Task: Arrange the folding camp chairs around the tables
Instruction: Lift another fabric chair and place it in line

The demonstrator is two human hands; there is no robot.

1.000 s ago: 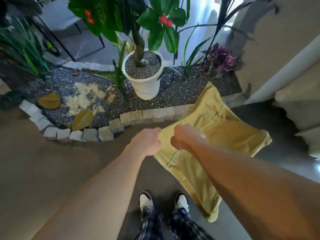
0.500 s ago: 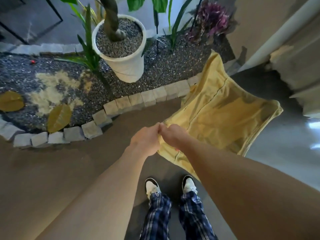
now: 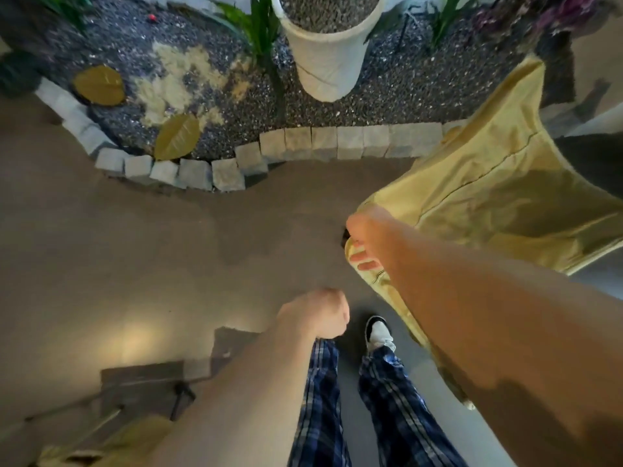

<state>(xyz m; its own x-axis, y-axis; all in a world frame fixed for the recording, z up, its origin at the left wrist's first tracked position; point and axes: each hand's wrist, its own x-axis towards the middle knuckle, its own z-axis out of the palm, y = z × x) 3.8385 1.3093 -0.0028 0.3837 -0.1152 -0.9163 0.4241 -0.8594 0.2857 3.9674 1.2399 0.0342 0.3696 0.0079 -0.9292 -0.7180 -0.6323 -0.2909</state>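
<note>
The brown floor [image 3: 141,264] fills most of my view. At twelve o'clock lies a gravel bed [image 3: 397,82] edged with grey stone blocks [image 3: 350,141], and a white plant pot [image 3: 328,59] stands in it. The yellow fabric seat of a folding camp chair [image 3: 499,183] spreads from two to four o'clock, its near corner reaching in toward the centre of my view. My right hand [image 3: 365,239] grips that near corner, fingers curled round the cloth edge. My left hand [image 3: 318,315] hangs apart from the chair, just below centre, curled into a loose fist and holding nothing. My legs in blue plaid trousers [image 3: 381,406] point to six o'clock, with one white shoe [image 3: 379,333] showing just beside my left hand. At seven o'clock, more yellow fabric and dark rods of another chair [image 3: 135,436] lie low on the floor, partly blurred. Two yellow leaves [image 3: 177,136] rest on the gravel at eleven o'clock.
</note>
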